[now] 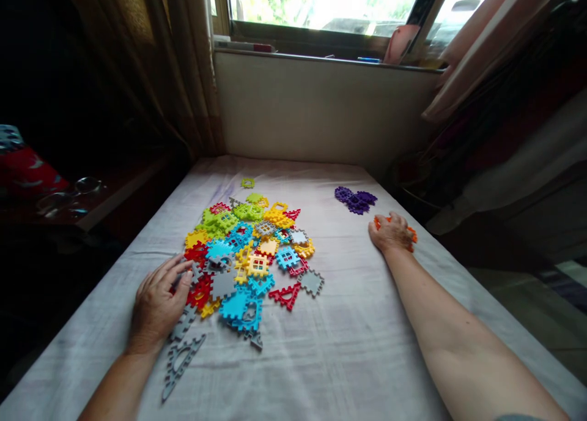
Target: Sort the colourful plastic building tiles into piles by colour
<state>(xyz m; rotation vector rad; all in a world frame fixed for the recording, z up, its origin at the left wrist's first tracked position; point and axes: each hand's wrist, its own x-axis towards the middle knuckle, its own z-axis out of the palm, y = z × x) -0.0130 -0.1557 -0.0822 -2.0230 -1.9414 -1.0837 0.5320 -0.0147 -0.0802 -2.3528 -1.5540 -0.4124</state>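
Observation:
My left hand [158, 301] rests at the left edge of a pile of toothed plastic building pieces [222, 284], its fingers loosely bent with a gap at the thumb. The fingertips touch or nearly touch grey and red pieces there; no piece is plainly held. Beside its wrist lies a grey triangular piece [182, 363]. On the far right, my right hand [392, 232] is closed over orange building pieces [413, 237], which stick out past its fingers and are mostly covered. Just beyond it sits a small group of purple pieces [355, 199].
A pale cloth covers the flat surface [330, 360]. One lime green piece [247, 183] lies apart behind the pile. Beyond are a low wall [321, 112], a window and a brown curtain [160, 54]. Eyeglasses [87, 186] lie on a dark surface at left; cloths hang at right.

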